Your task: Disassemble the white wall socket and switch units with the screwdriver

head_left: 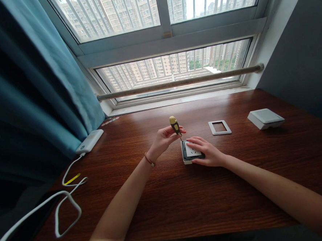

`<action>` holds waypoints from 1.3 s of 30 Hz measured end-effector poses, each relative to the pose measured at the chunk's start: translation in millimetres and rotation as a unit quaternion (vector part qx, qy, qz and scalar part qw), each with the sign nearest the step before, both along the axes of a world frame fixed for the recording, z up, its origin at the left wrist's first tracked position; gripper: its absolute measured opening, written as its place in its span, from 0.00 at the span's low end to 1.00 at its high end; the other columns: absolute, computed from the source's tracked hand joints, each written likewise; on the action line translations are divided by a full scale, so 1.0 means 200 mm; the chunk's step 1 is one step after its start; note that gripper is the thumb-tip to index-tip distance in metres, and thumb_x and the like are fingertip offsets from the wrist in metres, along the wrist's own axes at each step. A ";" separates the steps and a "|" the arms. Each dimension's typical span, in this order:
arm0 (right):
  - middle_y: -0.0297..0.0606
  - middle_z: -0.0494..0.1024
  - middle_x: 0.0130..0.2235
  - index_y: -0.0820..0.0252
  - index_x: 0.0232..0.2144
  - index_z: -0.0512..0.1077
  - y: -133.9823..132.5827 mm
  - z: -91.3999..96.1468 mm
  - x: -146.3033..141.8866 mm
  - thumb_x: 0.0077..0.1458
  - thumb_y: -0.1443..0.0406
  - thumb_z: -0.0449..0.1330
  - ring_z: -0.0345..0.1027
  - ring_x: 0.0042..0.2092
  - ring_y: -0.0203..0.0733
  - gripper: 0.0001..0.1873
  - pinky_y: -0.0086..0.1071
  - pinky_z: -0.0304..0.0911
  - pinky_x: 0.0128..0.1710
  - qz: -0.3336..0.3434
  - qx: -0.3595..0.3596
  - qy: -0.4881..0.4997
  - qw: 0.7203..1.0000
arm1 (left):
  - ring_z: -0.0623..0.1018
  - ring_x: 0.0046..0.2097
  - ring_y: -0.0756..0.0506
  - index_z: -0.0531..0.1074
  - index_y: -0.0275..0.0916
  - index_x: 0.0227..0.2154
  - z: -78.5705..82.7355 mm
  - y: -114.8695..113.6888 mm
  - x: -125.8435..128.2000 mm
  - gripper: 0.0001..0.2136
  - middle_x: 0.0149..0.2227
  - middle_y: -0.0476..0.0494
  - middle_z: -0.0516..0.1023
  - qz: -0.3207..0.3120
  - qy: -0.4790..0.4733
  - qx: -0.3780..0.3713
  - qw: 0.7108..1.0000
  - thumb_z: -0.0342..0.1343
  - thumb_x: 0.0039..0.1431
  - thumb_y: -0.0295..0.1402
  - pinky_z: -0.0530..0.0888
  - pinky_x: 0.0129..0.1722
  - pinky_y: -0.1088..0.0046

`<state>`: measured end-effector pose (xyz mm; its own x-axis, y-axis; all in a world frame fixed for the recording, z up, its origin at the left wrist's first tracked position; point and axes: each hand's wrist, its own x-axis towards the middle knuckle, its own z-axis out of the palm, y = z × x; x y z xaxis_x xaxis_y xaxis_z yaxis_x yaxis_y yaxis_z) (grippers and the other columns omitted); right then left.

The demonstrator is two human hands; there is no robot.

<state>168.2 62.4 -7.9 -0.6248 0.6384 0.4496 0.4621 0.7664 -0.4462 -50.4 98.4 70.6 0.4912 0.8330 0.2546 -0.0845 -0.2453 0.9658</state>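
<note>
Grip: left hand [162, 140] pinches screwdriver [174, 124], tip indistinct; right hand [208, 153] half-covers socket [191, 150].

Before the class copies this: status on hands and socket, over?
Left hand grips screwdriver, tip at socket. Right hand pins socket. Frame and box sit apart.

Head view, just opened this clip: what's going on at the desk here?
A person works at a wooden desk under a window. Their left hand holds a yellow-and-black screwdriver nearly upright, tip down at the left edge of a wall socket. The right hand lies flat across the socket, pressing it to the desk. A white frame and a white box sit beyond; a power bank lies far left.
</note>
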 end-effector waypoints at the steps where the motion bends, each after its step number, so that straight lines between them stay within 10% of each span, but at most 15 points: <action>1: 0.47 0.59 0.58 0.56 0.59 0.55 0.00 0.00 0.00 0.50 0.55 0.59 0.49 0.59 0.52 0.36 0.49 0.51 0.57 -0.001 0.000 -0.001 1.000 | 0.75 0.42 0.43 0.74 0.34 0.37 -0.02 0.01 0.01 0.13 0.36 0.40 0.78 0.021 -0.010 0.006 1.000 0.62 0.47 0.32 0.68 0.46 0.66; 11: 0.47 0.59 0.58 0.57 0.59 0.55 0.00 0.00 0.00 0.50 0.55 0.59 0.48 0.59 0.52 0.35 0.49 0.50 0.57 0.001 -0.001 -0.006 1.000 | 0.68 0.30 0.51 0.70 0.34 0.20 -0.12 0.04 0.03 0.09 0.25 0.49 0.70 0.180 0.012 0.086 0.980 0.64 0.43 0.33 0.66 0.33 0.74; 19: 0.47 0.59 0.59 0.57 0.58 0.55 0.00 0.00 0.00 0.50 0.55 0.59 0.48 0.59 0.52 0.35 0.49 0.49 0.57 -0.001 0.001 -0.008 1.000 | 0.72 0.49 0.41 0.67 0.35 0.47 -0.06 0.02 0.02 0.19 0.45 0.36 0.74 -0.020 -0.041 -0.024 0.999 0.58 0.51 0.31 0.65 0.50 0.62; 26: 0.47 0.58 0.59 0.57 0.59 0.55 0.00 0.00 0.00 0.50 0.55 0.59 0.48 0.59 0.52 0.35 0.49 0.49 0.57 0.000 0.001 -0.009 1.000 | 0.69 0.54 0.40 0.65 0.35 0.50 -0.01 0.05 -0.05 0.20 0.50 0.33 0.72 -0.083 -0.020 -0.049 0.995 0.57 0.53 0.30 0.62 0.54 0.61; 34: 0.47 0.59 0.58 0.57 0.59 0.55 0.00 0.00 0.00 0.50 0.55 0.59 0.49 0.59 0.52 0.36 0.49 0.50 0.57 -0.001 0.003 -0.008 1.000 | 0.76 0.33 0.46 0.74 0.33 0.31 -0.05 0.04 -0.02 0.14 0.31 0.42 0.77 0.114 0.121 0.116 0.979 0.65 0.41 0.36 0.72 0.36 0.69; 39: 0.47 0.59 0.59 0.56 0.59 0.55 0.00 0.00 0.00 0.50 0.55 0.58 0.49 0.59 0.52 0.35 0.49 0.51 0.57 -0.002 0.005 -0.009 1.000 | 0.75 0.38 0.46 0.69 0.35 0.43 -0.06 0.01 0.02 0.19 0.35 0.42 0.75 0.102 0.068 0.072 0.990 0.61 0.47 0.35 0.71 0.38 0.70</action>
<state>168.1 62.3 -7.6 -0.6299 0.6368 0.4446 0.4732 0.7687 -0.4304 -45.6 100.4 59.6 0.3552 0.8778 0.3213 0.1097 -0.3805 0.9183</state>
